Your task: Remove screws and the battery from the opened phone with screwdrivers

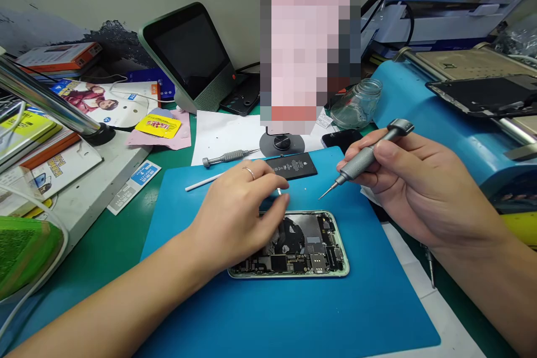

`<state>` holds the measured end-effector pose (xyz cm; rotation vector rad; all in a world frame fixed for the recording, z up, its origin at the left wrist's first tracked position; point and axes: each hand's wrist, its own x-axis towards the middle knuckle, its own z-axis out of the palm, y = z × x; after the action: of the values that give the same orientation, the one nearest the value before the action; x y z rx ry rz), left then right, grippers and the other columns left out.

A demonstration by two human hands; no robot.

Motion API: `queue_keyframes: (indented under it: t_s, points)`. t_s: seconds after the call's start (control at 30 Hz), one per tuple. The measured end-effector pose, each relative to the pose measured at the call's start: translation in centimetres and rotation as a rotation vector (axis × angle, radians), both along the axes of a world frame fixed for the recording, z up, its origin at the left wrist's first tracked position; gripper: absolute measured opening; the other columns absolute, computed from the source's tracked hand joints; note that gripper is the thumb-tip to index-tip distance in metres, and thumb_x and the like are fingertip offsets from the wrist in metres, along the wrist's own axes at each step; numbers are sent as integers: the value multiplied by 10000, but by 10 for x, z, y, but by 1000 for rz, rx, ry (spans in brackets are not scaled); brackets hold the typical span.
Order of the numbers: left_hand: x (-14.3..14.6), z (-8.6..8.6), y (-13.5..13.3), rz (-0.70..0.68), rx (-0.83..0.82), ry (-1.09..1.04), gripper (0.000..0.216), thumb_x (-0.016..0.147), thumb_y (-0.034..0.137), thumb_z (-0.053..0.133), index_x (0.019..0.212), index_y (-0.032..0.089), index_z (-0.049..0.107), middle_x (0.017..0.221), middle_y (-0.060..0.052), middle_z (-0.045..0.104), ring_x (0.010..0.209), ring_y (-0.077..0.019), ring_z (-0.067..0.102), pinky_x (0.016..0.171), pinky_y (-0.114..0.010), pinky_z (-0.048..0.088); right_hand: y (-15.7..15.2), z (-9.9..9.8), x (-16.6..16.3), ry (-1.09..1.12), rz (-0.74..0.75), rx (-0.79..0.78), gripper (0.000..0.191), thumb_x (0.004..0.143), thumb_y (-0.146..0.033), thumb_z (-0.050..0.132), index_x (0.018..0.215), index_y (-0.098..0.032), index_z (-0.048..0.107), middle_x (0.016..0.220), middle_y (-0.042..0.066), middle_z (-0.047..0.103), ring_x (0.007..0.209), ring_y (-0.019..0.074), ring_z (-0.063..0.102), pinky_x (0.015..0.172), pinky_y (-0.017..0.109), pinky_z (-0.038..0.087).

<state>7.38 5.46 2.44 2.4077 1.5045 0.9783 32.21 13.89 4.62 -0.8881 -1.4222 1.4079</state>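
Note:
An opened phone (312,249) with a pale green frame lies on a blue mat (293,313), its circuit boards exposed. My left hand (239,212), a ring on one finger, rests over the phone's left part, fingertips pinched on a tiny metal piece I cannot name. My right hand (413,179) grips a grey precision screwdriver (364,159), its tip hanging above the mat just beyond the phone's far edge. A black battery (297,166) lies on the mat behind the phone.
A second screwdriver (229,156) and a white stick (205,182) lie at the mat's far edge. Behind stand a green-cased screen device (188,59), a glass jar (358,102) and a round stand base (282,142). A blue machine (440,117) sits at right; books and a lamp arm (42,98) at left.

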Motion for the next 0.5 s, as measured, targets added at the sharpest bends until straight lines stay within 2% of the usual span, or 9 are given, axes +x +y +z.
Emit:
queue_keyframes:
  t_s: [0.17,0.3,0.5]
  points:
    - [8,1,-9,-110,106,-111,101,1048,167,666,1063,153,765,988,-61,769,862,-153,703,794,-287,574,-7,4,-7,14,-23,-53,368,746,-506,971,852,-209,782,866,30,770,697,100,719,486,139,518]
    - [9,-1,-9,-136,188,-140,82,1030,141,686,1034,145,768,941,-51,774,798,-132,684,740,-256,562,-12,6,-11,22,-52,-100,355,721,-493,985,831,-225,780,876,13,760,724,108,707,555,178,573]
    - [10,0,-7,-144,208,-133,81,1009,122,711,1006,118,792,917,-61,779,770,-140,690,717,-265,556,-13,2,-10,53,-22,-125,273,721,-478,990,841,-290,832,882,-13,762,792,122,743,687,194,660]
